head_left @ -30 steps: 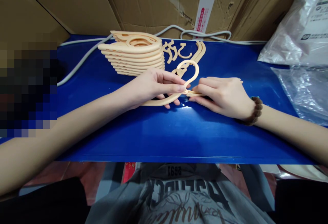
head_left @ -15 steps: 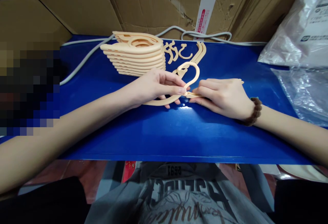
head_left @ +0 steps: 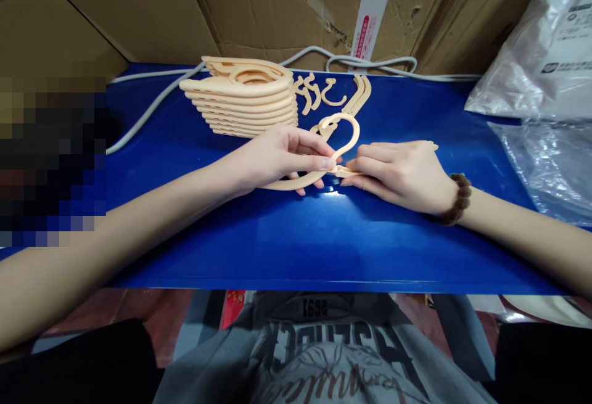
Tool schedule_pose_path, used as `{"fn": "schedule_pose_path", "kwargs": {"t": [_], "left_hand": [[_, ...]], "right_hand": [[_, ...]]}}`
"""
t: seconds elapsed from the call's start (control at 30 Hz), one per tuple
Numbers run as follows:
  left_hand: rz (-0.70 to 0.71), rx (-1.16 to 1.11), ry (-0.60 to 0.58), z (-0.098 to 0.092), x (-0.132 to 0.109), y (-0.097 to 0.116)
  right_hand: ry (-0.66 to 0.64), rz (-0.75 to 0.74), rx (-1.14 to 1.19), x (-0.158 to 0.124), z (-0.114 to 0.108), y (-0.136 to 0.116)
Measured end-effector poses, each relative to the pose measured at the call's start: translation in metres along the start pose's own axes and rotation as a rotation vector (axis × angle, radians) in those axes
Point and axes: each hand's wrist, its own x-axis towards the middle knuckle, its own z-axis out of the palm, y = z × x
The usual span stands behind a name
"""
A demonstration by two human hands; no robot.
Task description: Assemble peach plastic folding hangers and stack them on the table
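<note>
My left hand (head_left: 289,157) is closed on a cream plastic clothes hanger (head_left: 296,183), with the thumb near the base of its curved hook (head_left: 352,136). From the right, my right hand (head_left: 400,169) is closed on the other arm of the same hanger, and its fingers cover most of that arm. Just behind my left hand stands a stack of cream hanger parts (head_left: 245,92). Loose hooks (head_left: 333,94) and a pair of curved strips (head_left: 358,95) lie beyond the hanger. Another small cream piece is partly hidden behind the hook.
The blue table (head_left: 296,250) has its front edge close to my body. A white cable (head_left: 152,117) runs along the back before cardboard boxes (head_left: 277,9). Clear plastic bags (head_left: 531,65) lie at the right. A blurred patch covers the left side.
Both hands keep their hold on the hanger in nearly the same place. The whole view has shifted very slightly.
</note>
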Motion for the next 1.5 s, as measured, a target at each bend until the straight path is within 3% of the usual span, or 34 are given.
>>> {"fn": "schedule_pose_path", "kwargs": {"t": [0.87,1.3,1.5], "left_hand": [[0.073,0.025,0.058,0.006,0.002,0.0],[0.04,-0.056,0.088,0.003,0.002,-0.009],[-0.015,-0.049,0.137,0.007,-0.002,-0.002]], "right_hand": [[-0.044,0.092,0.127,0.004,-0.003,-0.002],[-0.07,0.172,0.103,0.006,-0.007,-0.011],[-0.071,0.18,0.124,0.007,-0.009,-0.013]]}}
